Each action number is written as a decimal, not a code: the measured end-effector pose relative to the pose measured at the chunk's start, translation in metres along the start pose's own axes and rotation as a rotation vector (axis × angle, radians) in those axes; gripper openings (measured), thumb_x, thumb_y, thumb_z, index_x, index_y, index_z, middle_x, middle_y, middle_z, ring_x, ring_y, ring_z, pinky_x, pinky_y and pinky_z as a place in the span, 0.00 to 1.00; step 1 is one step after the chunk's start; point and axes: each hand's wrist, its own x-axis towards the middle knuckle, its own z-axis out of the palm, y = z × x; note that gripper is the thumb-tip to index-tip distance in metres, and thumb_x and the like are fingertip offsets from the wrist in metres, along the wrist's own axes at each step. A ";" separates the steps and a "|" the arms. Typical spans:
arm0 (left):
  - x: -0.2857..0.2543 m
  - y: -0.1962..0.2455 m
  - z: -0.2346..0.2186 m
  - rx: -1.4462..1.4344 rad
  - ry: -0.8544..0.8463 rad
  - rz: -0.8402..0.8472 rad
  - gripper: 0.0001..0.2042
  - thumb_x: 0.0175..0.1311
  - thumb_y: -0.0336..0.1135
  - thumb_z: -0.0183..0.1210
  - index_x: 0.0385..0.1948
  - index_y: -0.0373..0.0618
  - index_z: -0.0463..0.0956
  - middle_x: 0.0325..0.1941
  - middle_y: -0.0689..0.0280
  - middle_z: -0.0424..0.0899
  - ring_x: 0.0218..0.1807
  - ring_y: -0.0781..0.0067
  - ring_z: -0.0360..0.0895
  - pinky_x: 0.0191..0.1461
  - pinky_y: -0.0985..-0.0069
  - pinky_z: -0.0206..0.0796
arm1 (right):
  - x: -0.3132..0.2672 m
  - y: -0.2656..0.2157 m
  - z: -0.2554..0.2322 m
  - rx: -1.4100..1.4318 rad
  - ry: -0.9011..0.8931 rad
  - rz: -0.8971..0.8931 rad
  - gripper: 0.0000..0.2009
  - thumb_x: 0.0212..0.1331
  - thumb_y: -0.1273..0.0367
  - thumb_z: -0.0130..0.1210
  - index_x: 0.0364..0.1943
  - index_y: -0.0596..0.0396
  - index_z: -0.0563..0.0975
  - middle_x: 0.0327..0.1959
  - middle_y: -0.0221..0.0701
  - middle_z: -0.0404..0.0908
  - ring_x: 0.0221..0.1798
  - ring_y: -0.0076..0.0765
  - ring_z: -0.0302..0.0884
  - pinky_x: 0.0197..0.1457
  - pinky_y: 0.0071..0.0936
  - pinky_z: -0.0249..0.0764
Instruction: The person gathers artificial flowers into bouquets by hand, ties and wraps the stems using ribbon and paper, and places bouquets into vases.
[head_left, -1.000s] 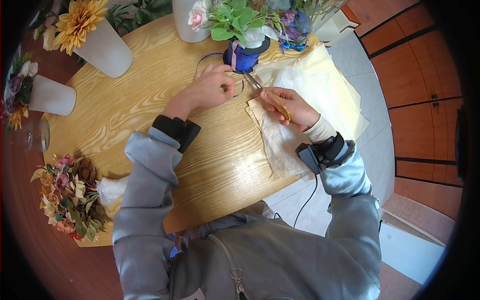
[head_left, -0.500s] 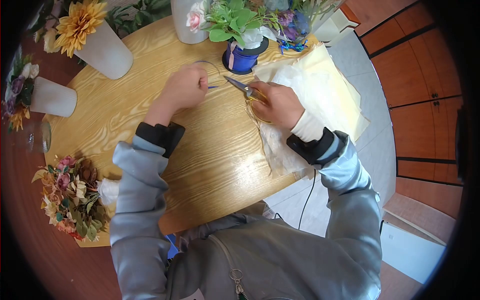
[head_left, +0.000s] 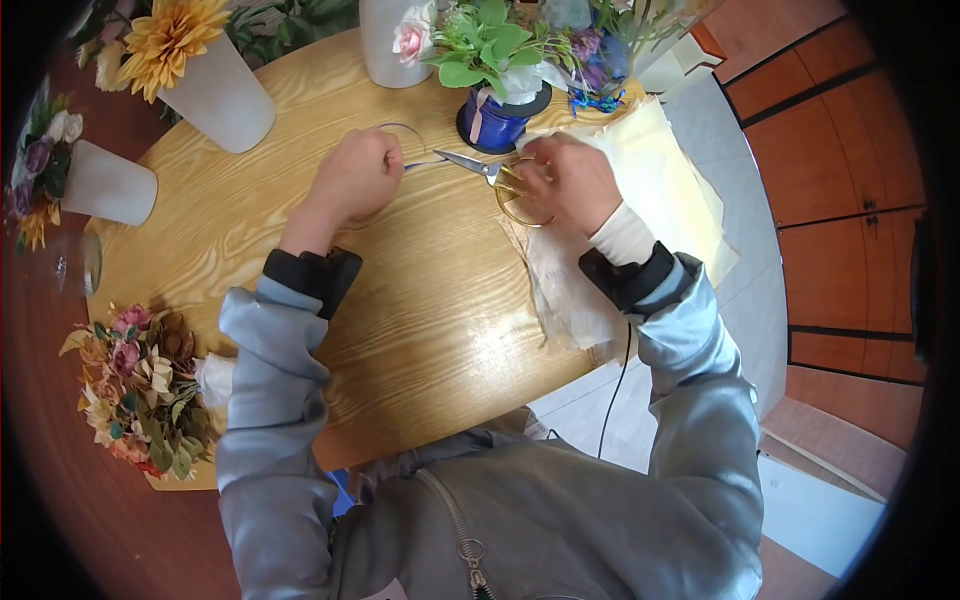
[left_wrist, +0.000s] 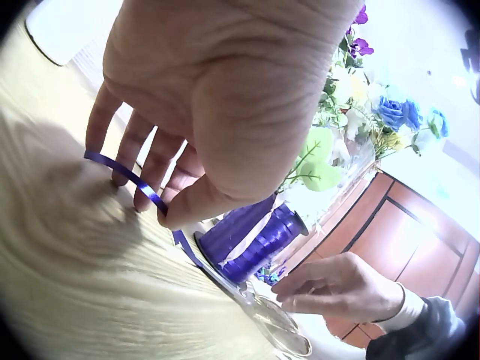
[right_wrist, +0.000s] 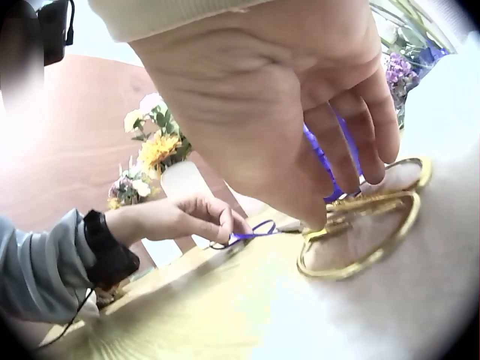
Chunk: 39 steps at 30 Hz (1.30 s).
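My left hand (head_left: 352, 180) pinches the end of a thin blue-purple ribbon (left_wrist: 124, 172) between thumb and forefinger, just above the wooden table. From there the ribbon loops back toward a spool of the same ribbon (head_left: 503, 124), which stands on the table ahead. Scissors with gold handles (right_wrist: 397, 250) lie with their blades (head_left: 462, 160) pointing left, near the ribbon. Over the handles is my right hand (head_left: 575, 185), its fingers loosely bent and apart from them in the left wrist view.
Cream and white wrapping paper (head_left: 675, 185) is spread at the right of the table (head_left: 430, 330). White vases (head_left: 222, 105) with artificial flowers stand along the far and left edges. A wrapped bouquet (head_left: 140, 385) lies near left. Greenery rises behind the spool.
The right hand has set down the scissors it held and loosened from their handles. My left hand has drawn back left from beside the spool with the ribbon.
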 end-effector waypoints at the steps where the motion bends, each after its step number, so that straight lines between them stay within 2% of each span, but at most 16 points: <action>1: 0.000 0.000 0.000 -0.001 0.001 -0.001 0.04 0.46 0.28 0.51 0.19 0.36 0.69 0.24 0.56 0.72 0.27 0.59 0.69 0.33 0.72 0.62 | 0.002 -0.001 -0.003 0.068 0.021 0.185 0.22 0.43 0.60 0.56 0.43 0.57 0.69 0.34 0.39 0.73 0.38 0.47 0.70 0.40 0.35 0.68; 4: 0.002 0.005 0.001 -0.009 0.004 0.015 0.05 0.46 0.28 0.51 0.19 0.36 0.69 0.23 0.56 0.72 0.27 0.60 0.69 0.33 0.72 0.62 | 0.014 0.009 0.010 0.157 0.172 0.186 0.30 0.39 0.55 0.59 0.46 0.60 0.66 0.40 0.42 0.72 0.43 0.48 0.68 0.46 0.34 0.66; 7: 0.007 0.010 0.003 -0.030 -0.041 -0.036 0.06 0.48 0.30 0.49 0.19 0.39 0.72 0.28 0.56 0.75 0.33 0.53 0.71 0.38 0.65 0.64 | 0.034 0.010 0.018 0.304 0.239 0.162 0.36 0.33 0.53 0.62 0.47 0.61 0.65 0.45 0.42 0.70 0.47 0.46 0.65 0.51 0.32 0.63; 10: 0.006 0.012 0.003 -0.065 -0.022 -0.024 0.06 0.47 0.30 0.50 0.19 0.38 0.72 0.26 0.55 0.75 0.31 0.53 0.71 0.37 0.65 0.64 | 0.055 0.017 0.039 0.473 0.336 0.143 0.36 0.31 0.53 0.64 0.47 0.59 0.65 0.46 0.41 0.69 0.50 0.45 0.61 0.54 0.32 0.60; 14: 0.004 0.010 0.001 -0.122 -0.013 -0.012 0.06 0.46 0.30 0.50 0.19 0.38 0.72 0.24 0.55 0.75 0.29 0.54 0.72 0.35 0.66 0.64 | 0.061 0.013 0.036 0.757 0.384 0.128 0.31 0.30 0.59 0.66 0.43 0.59 0.68 0.39 0.37 0.75 0.44 0.37 0.71 0.49 0.28 0.66; 15: 0.004 0.010 0.001 -0.132 -0.019 -0.017 0.06 0.46 0.30 0.50 0.19 0.38 0.72 0.23 0.55 0.75 0.29 0.54 0.72 0.34 0.66 0.64 | 0.066 0.021 0.045 0.713 0.466 0.113 0.28 0.29 0.62 0.67 0.40 0.59 0.70 0.37 0.36 0.76 0.41 0.35 0.74 0.46 0.27 0.68; 22: 0.003 0.011 0.003 -0.154 -0.003 -0.020 0.06 0.46 0.30 0.50 0.19 0.38 0.72 0.22 0.56 0.75 0.27 0.55 0.72 0.33 0.67 0.64 | 0.065 0.030 0.035 0.576 0.516 0.067 0.27 0.30 0.62 0.66 0.38 0.60 0.71 0.37 0.38 0.76 0.41 0.36 0.74 0.46 0.28 0.68; 26: 0.001 0.014 0.000 -0.188 -0.003 -0.018 0.05 0.46 0.30 0.50 0.20 0.38 0.72 0.22 0.56 0.75 0.27 0.55 0.72 0.33 0.67 0.64 | 0.069 0.043 0.033 0.743 0.484 0.056 0.24 0.31 0.65 0.66 0.37 0.61 0.71 0.36 0.37 0.76 0.41 0.34 0.74 0.45 0.26 0.68; 28: 0.000 0.014 -0.001 -0.196 0.000 -0.024 0.05 0.47 0.30 0.50 0.21 0.38 0.72 0.23 0.55 0.75 0.28 0.55 0.72 0.33 0.68 0.64 | 0.065 0.043 0.025 0.682 0.526 0.109 0.25 0.32 0.67 0.66 0.38 0.61 0.71 0.39 0.37 0.75 0.42 0.31 0.73 0.46 0.26 0.68; 30: -0.001 0.013 -0.003 -0.229 -0.021 -0.077 0.06 0.48 0.31 0.51 0.22 0.39 0.72 0.23 0.55 0.75 0.27 0.59 0.73 0.33 0.70 0.64 | 0.058 0.041 0.016 0.705 0.436 0.156 0.29 0.32 0.67 0.66 0.43 0.61 0.68 0.42 0.37 0.74 0.42 0.32 0.73 0.46 0.26 0.68; 31: -0.001 0.014 -0.005 -0.227 -0.016 -0.079 0.06 0.48 0.31 0.51 0.22 0.39 0.72 0.23 0.55 0.75 0.27 0.59 0.73 0.33 0.70 0.64 | 0.055 0.042 0.013 0.725 0.384 0.268 0.31 0.32 0.67 0.66 0.46 0.61 0.66 0.42 0.37 0.73 0.42 0.34 0.73 0.46 0.27 0.68; 33: -0.002 0.016 -0.010 -0.354 -0.036 -0.181 0.07 0.51 0.33 0.52 0.22 0.38 0.72 0.21 0.59 0.76 0.26 0.67 0.74 0.32 0.73 0.65 | 0.046 0.038 0.015 0.746 0.389 0.509 0.34 0.36 0.69 0.64 0.52 0.60 0.61 0.40 0.36 0.73 0.37 0.32 0.72 0.41 0.24 0.70; 34: -0.002 0.013 -0.013 -0.353 -0.027 -0.185 0.07 0.51 0.33 0.52 0.22 0.38 0.72 0.21 0.59 0.76 0.26 0.67 0.74 0.32 0.73 0.65 | 0.034 0.024 0.011 0.746 0.386 0.499 0.34 0.36 0.69 0.64 0.52 0.60 0.61 0.40 0.36 0.73 0.37 0.32 0.72 0.41 0.24 0.70; 36: -0.002 0.007 -0.019 -0.636 -0.103 -0.186 0.05 0.56 0.32 0.51 0.27 0.39 0.70 0.25 0.67 0.75 0.29 0.79 0.72 0.36 0.85 0.64 | 0.008 -0.012 -0.003 1.108 0.470 0.568 0.27 0.43 0.71 0.59 0.51 0.60 0.64 0.36 0.32 0.72 0.32 0.24 0.71 0.35 0.18 0.68; 37: -0.005 0.013 -0.026 -0.634 -0.094 -0.187 0.05 0.56 0.32 0.51 0.27 0.39 0.70 0.25 0.67 0.75 0.29 0.79 0.72 0.36 0.85 0.64 | -0.001 -0.021 -0.003 1.109 0.466 0.558 0.27 0.43 0.71 0.59 0.51 0.60 0.64 0.36 0.32 0.72 0.32 0.24 0.71 0.35 0.18 0.68; 39: -0.010 0.033 -0.046 -1.214 -0.076 -0.437 0.06 0.57 0.33 0.51 0.31 0.41 0.69 0.31 0.66 0.75 0.34 0.76 0.74 0.40 0.80 0.66 | -0.013 -0.034 -0.005 1.224 0.207 0.330 0.16 0.48 0.72 0.56 0.44 0.59 0.71 0.32 0.27 0.70 0.30 0.19 0.68 0.31 0.15 0.65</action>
